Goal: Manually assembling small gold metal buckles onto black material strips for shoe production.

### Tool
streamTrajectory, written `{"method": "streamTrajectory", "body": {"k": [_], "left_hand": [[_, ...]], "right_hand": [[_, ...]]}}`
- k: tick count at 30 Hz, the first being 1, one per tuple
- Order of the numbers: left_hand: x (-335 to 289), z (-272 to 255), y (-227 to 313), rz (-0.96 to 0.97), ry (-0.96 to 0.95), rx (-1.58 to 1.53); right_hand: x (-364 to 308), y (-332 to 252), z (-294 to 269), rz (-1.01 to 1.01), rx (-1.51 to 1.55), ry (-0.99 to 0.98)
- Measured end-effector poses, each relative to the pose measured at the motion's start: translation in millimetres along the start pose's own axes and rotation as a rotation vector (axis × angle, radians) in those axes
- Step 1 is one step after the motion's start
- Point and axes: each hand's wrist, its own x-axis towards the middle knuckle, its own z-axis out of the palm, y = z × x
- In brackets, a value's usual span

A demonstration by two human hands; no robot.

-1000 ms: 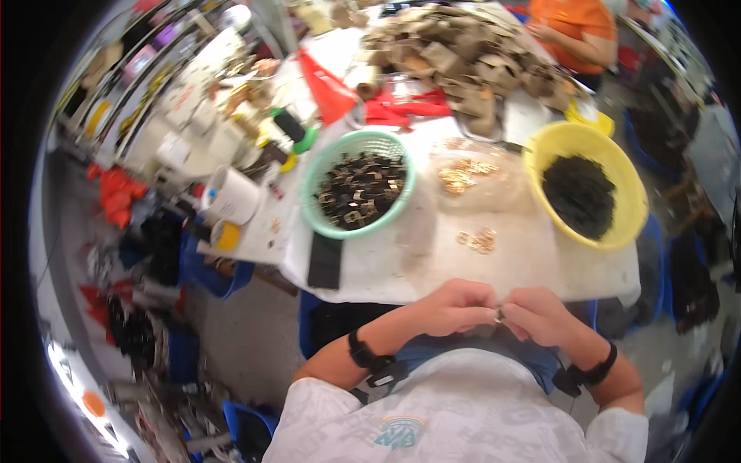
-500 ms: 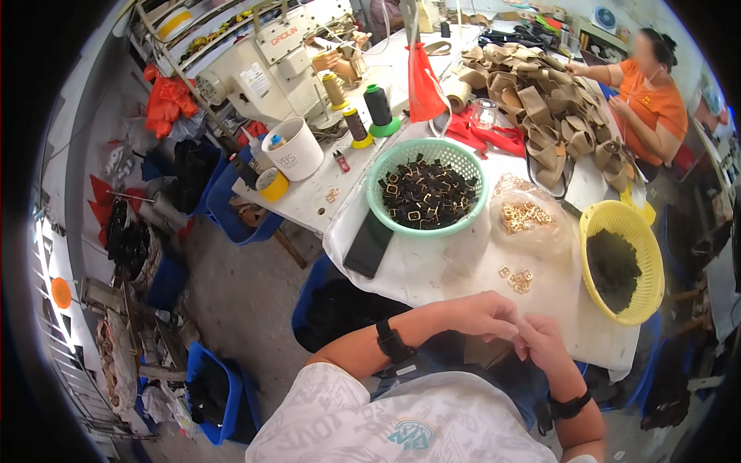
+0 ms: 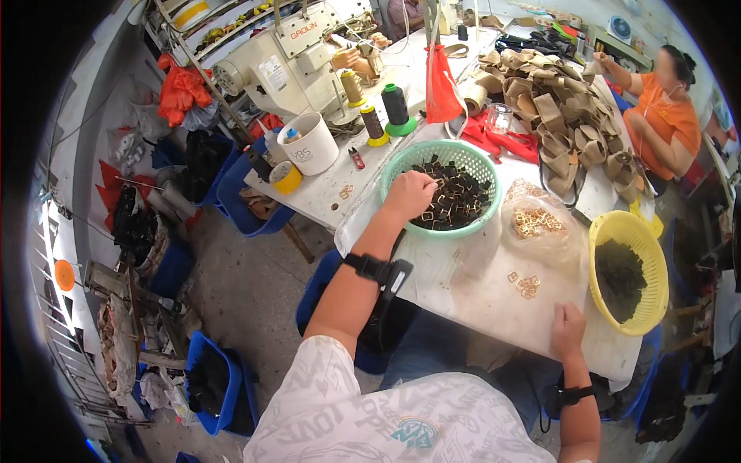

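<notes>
My left hand [image 3: 411, 194] reaches over the left rim of a mint-green plastic basket [image 3: 498, 202]. Its fingers are closed, and whatever they pinch is hidden from me. Inside the basket lies a heap of black fabric tabs fitted with gold metal rings [image 3: 455, 197]. My right hand [image 3: 568, 328] is curled at the table's near edge, its fingers closed and their contents out of sight. Nearest to it are a few loose gold square rings [image 3: 527, 287] on the white tabletop [image 3: 455, 270] and a yellow basket [image 3: 654, 297] of dark fabric pieces [image 3: 620, 274].
A clear bag of gold rings [image 3: 540, 224] sits between the baskets. Beyond are tan strap pieces [image 3: 552, 108] and a glass jar [image 3: 499, 118]. Left stand a sewing machine [image 3: 278, 65], thread cones [image 3: 395, 104] and a white tub [image 3: 310, 145]. A co-worker in orange [image 3: 664, 123] sits far right.
My hands were together in front of me; they are now apart. The left has gone forward to the green basket, the right has moved to the right. The co-worker's raised hand is higher.
</notes>
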Motion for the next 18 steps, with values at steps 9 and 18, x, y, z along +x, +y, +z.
{"method": "streamTrajectory", "body": {"k": [9,18], "left_hand": [[-43,-36,-20,-0.219,0.282,-0.061],[-147,3,-44,-0.183,0.331,0.294]], "right_hand": [[-4,10,-2,0.019,0.084,0.001],[-7,15,2,0.067,0.094,0.061]]}}
